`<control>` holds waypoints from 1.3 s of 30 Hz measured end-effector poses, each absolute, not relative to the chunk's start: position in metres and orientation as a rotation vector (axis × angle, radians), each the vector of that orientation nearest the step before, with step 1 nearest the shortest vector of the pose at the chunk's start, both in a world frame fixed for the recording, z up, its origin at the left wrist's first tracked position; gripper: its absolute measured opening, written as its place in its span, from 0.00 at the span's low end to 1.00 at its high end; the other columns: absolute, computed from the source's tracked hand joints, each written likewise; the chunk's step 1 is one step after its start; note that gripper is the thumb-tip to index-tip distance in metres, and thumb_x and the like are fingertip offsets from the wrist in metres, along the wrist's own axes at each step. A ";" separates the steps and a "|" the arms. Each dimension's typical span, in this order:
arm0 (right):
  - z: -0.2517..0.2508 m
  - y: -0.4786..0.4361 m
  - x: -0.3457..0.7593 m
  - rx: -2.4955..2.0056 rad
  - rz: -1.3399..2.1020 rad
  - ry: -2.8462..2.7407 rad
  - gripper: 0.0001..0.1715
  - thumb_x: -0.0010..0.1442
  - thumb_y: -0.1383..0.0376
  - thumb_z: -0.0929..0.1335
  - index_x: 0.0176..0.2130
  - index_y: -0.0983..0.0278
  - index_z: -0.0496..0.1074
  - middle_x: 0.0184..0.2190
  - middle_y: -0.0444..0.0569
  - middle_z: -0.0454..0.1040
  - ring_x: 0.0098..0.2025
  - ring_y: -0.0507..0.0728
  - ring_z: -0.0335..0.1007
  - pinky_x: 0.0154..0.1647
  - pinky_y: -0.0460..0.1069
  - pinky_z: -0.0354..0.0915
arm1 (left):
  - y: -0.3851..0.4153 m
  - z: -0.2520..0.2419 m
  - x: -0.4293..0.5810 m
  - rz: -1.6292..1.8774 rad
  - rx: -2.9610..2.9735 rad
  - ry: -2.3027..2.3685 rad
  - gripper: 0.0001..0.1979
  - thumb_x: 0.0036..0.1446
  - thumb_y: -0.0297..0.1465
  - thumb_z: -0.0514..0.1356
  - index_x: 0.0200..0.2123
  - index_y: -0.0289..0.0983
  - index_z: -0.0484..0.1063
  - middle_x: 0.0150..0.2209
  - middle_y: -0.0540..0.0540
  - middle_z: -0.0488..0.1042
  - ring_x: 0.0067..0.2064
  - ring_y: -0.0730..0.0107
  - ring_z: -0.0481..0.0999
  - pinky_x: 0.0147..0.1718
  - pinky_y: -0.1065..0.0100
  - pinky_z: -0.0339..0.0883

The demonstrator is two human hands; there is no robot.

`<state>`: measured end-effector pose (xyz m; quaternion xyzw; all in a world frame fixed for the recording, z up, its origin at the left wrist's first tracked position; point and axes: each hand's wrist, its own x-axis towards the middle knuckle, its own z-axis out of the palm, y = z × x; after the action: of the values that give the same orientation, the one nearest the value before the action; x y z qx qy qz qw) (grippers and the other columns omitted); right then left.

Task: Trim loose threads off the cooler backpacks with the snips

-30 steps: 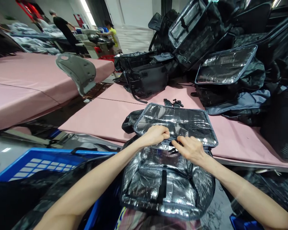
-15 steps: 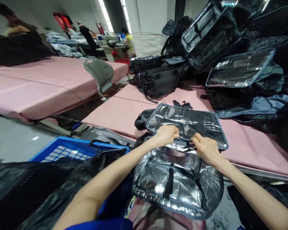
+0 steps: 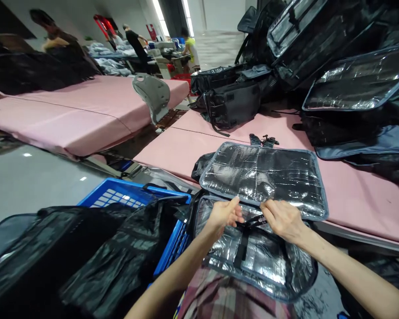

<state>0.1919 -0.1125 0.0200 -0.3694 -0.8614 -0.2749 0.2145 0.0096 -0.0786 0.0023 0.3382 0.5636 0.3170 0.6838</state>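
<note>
Both hands at the mouth of an open foil-lined bag (image 3: pixel 266 266), busy with the black strap (image 3: pixel 251 222) across its rim. Step in hand, by the look of it: handling that strap at the join of lid and body.

Left hand (image 3: pixel 223 215) palm down, thumb and fingertips closed in a pinch at the strap's left end, close against the grey-bound rim. Right hand (image 3: pixel 283 220) knuckles up, fingers curled and pinching the strap's right end; exact contact under the fingers hidden. Forearms in from the bottom of the view, converging, wrists low.

Bag body hanging off the near edge of the pink worktop (image 3: pixel 166 155) onto a plaid-covered lap (image 3: pixel 219 297); lid (image 3: pixel 262 177) flipped back flat on the worktop, silver side up.

Any further work on the strap likely calling for a steady pinch from both sides and a little slack, given slippery, crinkly foil.

Blue crate (image 3: pixel 119 197) just left of the bag, under loose black bags (image 3: pixel 86 252); heap of black bags (image 3: pixel 232 104) along the far edge.
</note>
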 end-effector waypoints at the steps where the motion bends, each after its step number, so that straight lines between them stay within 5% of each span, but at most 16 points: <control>1: 0.020 -0.112 0.192 -1.012 -0.767 -2.390 0.13 0.60 0.74 0.60 0.27 0.67 0.68 0.22 0.45 0.64 0.24 0.50 0.53 0.26 0.48 0.47 | -0.077 0.004 0.010 0.701 0.719 1.255 0.18 0.52 0.41 0.58 0.26 0.29 0.68 0.19 0.47 0.70 0.19 0.74 0.72 0.12 0.78 0.57; 10: 0.015 -0.110 0.195 -0.987 -0.730 -2.416 0.14 0.59 0.74 0.60 0.24 0.66 0.67 0.21 0.44 0.64 0.23 0.50 0.54 0.25 0.48 0.47 | -0.071 0.005 0.019 0.795 0.636 1.170 0.11 0.49 0.31 0.62 0.24 0.29 0.68 0.25 0.42 0.75 0.19 0.75 0.73 0.11 0.78 0.53; 14: 0.035 -0.098 0.209 -1.304 -0.389 -2.425 0.06 0.60 0.66 0.63 0.37 0.64 0.69 0.27 0.45 0.68 0.27 0.51 0.60 0.25 0.47 0.50 | -0.068 -0.008 0.024 0.945 0.645 1.087 0.13 0.43 0.33 0.66 0.22 0.29 0.68 0.21 0.45 0.74 0.19 0.77 0.71 0.14 0.79 0.55; 17: 0.053 -0.085 0.218 -1.455 -0.111 -2.449 0.18 0.58 0.56 0.65 0.45 0.64 0.65 0.34 0.47 0.70 0.34 0.54 0.63 0.30 0.47 0.55 | -0.068 -0.014 0.027 0.990 0.686 1.079 0.16 0.39 0.37 0.67 0.21 0.29 0.68 0.20 0.45 0.73 0.19 0.77 0.70 0.16 0.77 0.57; 22: 0.058 -0.070 0.215 -1.422 -0.062 -2.567 0.08 0.61 0.63 0.62 0.37 0.64 0.67 0.32 0.47 0.70 0.33 0.54 0.60 0.33 0.49 0.53 | -0.069 -0.017 0.029 1.009 0.717 1.092 0.16 0.39 0.38 0.65 0.20 0.30 0.68 0.19 0.45 0.73 0.19 0.76 0.70 0.17 0.76 0.57; 39: 0.057 -0.066 0.215 -1.318 -0.123 -2.661 0.08 0.60 0.64 0.63 0.35 0.64 0.69 0.30 0.47 0.70 0.32 0.54 0.59 0.32 0.49 0.49 | -0.073 -0.027 0.026 1.017 0.796 1.103 0.13 0.45 0.36 0.61 0.18 0.31 0.71 0.16 0.46 0.72 0.19 0.75 0.68 0.21 0.73 0.59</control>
<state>0.2149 -0.0659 0.0573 -0.4420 -0.8921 -0.0411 0.0846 0.0260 -0.0729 -0.0268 0.3520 0.4875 0.4495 0.6606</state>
